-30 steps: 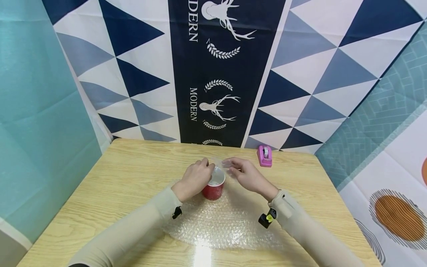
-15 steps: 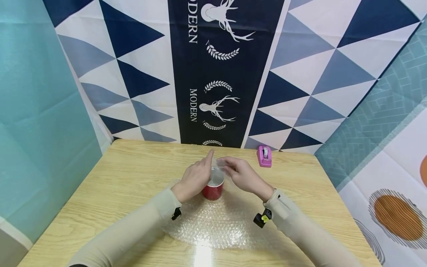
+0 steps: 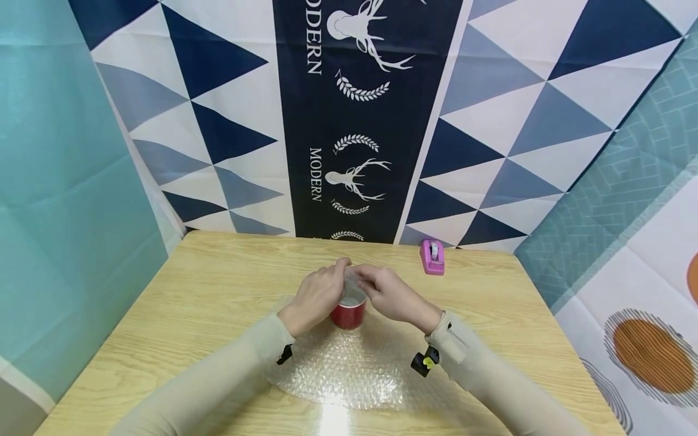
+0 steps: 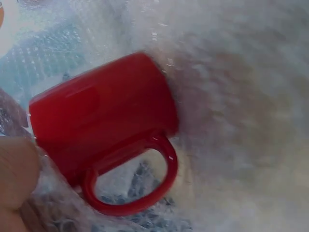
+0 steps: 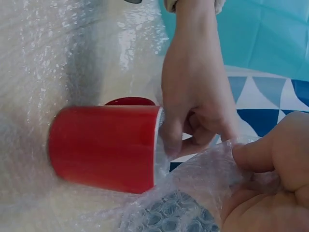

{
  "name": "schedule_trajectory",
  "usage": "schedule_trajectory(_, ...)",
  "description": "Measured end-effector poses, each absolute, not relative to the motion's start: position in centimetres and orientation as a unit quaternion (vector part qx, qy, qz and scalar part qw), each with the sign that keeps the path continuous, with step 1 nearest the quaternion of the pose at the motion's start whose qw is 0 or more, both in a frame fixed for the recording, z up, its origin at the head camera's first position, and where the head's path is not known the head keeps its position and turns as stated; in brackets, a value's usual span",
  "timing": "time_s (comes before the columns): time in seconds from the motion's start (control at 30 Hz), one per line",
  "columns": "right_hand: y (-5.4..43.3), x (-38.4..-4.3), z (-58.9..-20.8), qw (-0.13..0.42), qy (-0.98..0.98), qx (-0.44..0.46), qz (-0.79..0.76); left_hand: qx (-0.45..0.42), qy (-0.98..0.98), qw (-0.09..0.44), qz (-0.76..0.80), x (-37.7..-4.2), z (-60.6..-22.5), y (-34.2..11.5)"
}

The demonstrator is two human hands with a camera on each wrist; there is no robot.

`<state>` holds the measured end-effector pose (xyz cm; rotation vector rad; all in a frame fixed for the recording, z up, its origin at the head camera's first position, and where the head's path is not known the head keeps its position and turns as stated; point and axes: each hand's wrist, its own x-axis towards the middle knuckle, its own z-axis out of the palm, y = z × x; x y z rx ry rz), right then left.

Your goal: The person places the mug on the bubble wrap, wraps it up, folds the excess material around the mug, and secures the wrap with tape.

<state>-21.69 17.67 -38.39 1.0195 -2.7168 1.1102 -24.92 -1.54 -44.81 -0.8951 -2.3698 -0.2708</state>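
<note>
A red mug with a white rim stands upright on a sheet of bubble wrap spread over the table. In the left wrist view the handle of the mug shows along its side. My left hand is at the rim, its thumb at the mug's mouth and its bent fingers holding the wrap there. Facing it, my right hand pinches a raised edge of bubble wrap between thumb and fingers, drawing it over the mouth. Clear wrap also shows inside the opening.
A pink tape dispenser stands at the back right of the wooden table. Behind it rises a patterned cloth wall, with teal cloth on the left. Small cameras are strapped at both wrists.
My right hand has moved left and inward with the wrap edge, closer to my left hand. My left index finger rose, then came down again. The mug has stayed in place.
</note>
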Motion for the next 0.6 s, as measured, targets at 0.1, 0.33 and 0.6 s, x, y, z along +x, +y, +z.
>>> schedule_trajectory(0.1,17.8,-21.7,-38.5,0.0,-0.877,0.33,0.348,-0.345,-0.884,0.292,-0.117,-25.1,-44.9,-1.7)
schedule_trajectory(0.33,17.7,-21.6,-38.5,-0.053,-0.871,0.336,0.355,-0.365,-0.867,0.326,-0.097,-25.4,-45.1,-2.2)
schedule_trajectory(0.6,18.7,-21.9,-37.9,-0.103,-0.878,0.349,0.311,-0.352,-0.901,0.233,-0.097,-25.0,-43.9,-2.6)
